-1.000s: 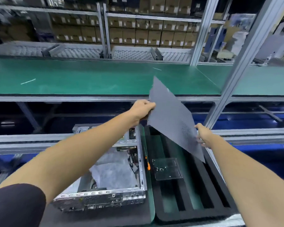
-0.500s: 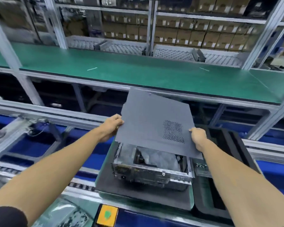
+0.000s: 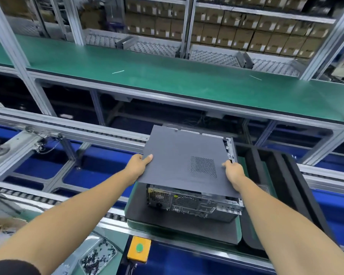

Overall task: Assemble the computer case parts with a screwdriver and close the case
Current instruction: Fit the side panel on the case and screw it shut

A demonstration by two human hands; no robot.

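Note:
A grey side panel (image 3: 179, 155) with a perforated vent patch lies flat on top of the silver computer case (image 3: 195, 201), covering its open side. The case's rear face with ports and grilles points toward me. My left hand (image 3: 140, 165) grips the panel's left edge, thumb on top. My right hand (image 3: 233, 171) grips the right edge near the vent. At the far right a strip of the case frame still shows beside the panel. The case stands on a dark foam pad (image 3: 179, 229). No screwdriver is in view.
A black foam tray (image 3: 282, 175) with long slots lies right of the case. A clear tray of small dark screws (image 3: 96, 259) sits at the lower left beside a yellow box with a green button (image 3: 139, 249). Roller conveyor rails run across; a green shelf (image 3: 167, 80) spans behind.
The panel came from tilted up over the black tray, swung left over the case and dropped flat onto it. Both hands kept their hold on its edges.

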